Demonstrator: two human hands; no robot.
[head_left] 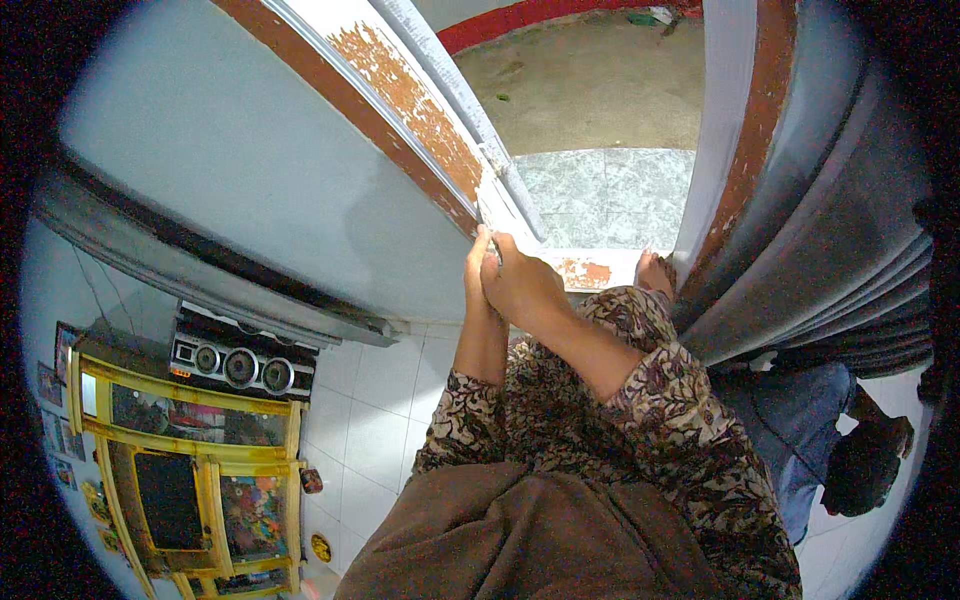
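Observation:
In front of me my left hand (477, 272) and my right hand (528, 287) are pressed together, closed around a small scraper. Only a short dark part of the scraper (498, 256) shows between the fingers. Its tip points up against the door frame (455, 150), near the lower end of a long patch. On that patch white paint is broken up and orange-brown shows through. The fingers hide most of the tool. Another worn orange patch (587, 272) lies on the white sill, to the right of my hands.
A bare foot (655, 272) stands on the sill's right end. Grey curtains (830, 240) hang at right, with a person in jeans (790, 430) low beside them. A yellow cabinet (205, 450) with a speaker unit (240, 365) on top stands at left. Tiles lie beyond the doorway.

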